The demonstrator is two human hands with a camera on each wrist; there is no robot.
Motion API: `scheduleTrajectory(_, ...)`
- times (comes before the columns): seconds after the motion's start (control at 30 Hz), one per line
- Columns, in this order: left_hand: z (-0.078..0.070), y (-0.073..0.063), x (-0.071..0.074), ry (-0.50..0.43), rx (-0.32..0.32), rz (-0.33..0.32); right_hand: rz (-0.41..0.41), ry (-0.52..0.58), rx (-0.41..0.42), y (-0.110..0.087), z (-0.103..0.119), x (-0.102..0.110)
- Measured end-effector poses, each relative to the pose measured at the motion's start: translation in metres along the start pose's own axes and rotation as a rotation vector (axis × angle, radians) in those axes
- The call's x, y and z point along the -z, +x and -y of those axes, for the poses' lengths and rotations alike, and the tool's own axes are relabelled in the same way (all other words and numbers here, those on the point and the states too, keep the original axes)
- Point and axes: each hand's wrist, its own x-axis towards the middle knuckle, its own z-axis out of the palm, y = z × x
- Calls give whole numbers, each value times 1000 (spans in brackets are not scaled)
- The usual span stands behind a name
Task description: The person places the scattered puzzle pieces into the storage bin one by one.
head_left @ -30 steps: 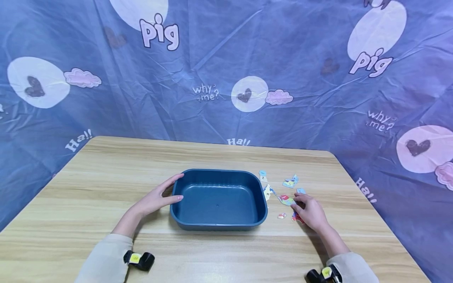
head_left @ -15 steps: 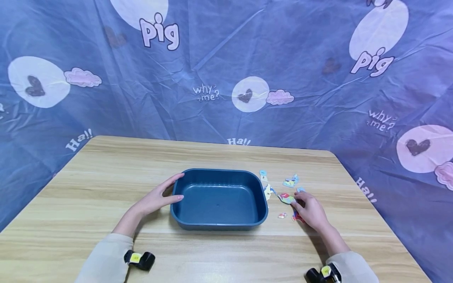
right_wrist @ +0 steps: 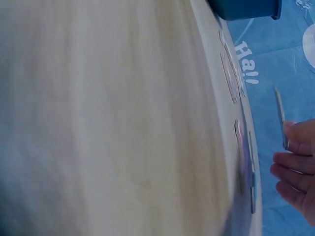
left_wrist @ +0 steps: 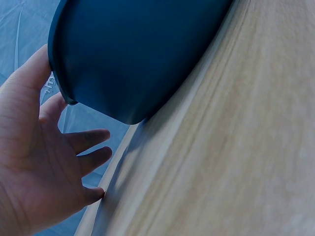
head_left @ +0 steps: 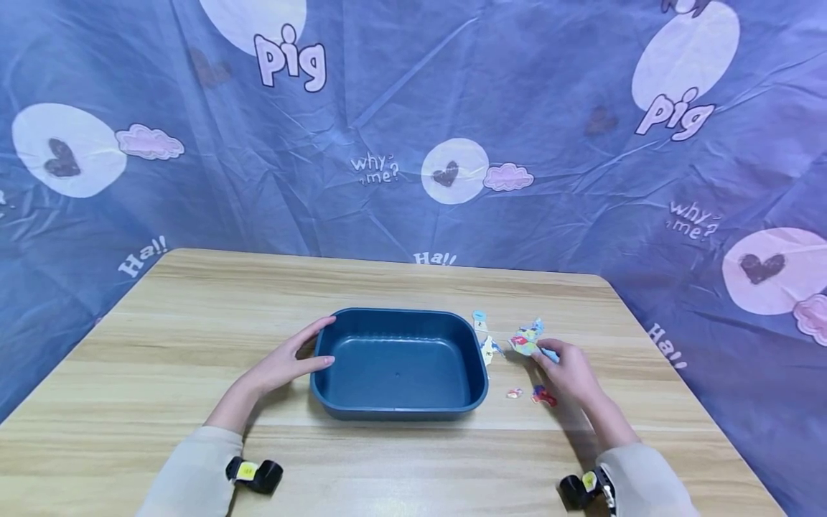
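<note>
A blue rectangular plastic bin (head_left: 397,413) stands on the table, its inside bare. My left hand (head_left: 281,366) rests at its left end, thumb and index finger touching the rim. In the left wrist view the other fingers of my left hand (left_wrist: 54,152) extend below the rim, off the bin. My right hand (head_left: 571,370) pinches a flat multicoloured cut-out piece (head_left: 522,345) between thumb and fingers. That piece (right_wrist: 280,110) shows edge-on, clear of the table, in the right wrist view. A red and blue piece (head_left: 544,396) and a small pinkish piece (head_left: 514,393) lie nearby.
Several pale and blue cut-out pieces (head_left: 489,350) lie along the bin's right side. A blue and yellow piece (head_left: 536,328) lies behind the held one. The wooden table (head_left: 388,467) ends at a printed blue cloth (head_left: 400,215).
My right hand has lifted the multicoloured piece off the table and moved it slightly away from me, uncovering the red and blue piece. The left hand and bin have stayed in place.
</note>
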Motion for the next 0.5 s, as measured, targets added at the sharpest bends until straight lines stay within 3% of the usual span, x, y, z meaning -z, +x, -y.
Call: scheduleTrajectory(0.5, -4, -4, -6, -11, 7, -9, -46, 54, 92, 18, 15, 10)
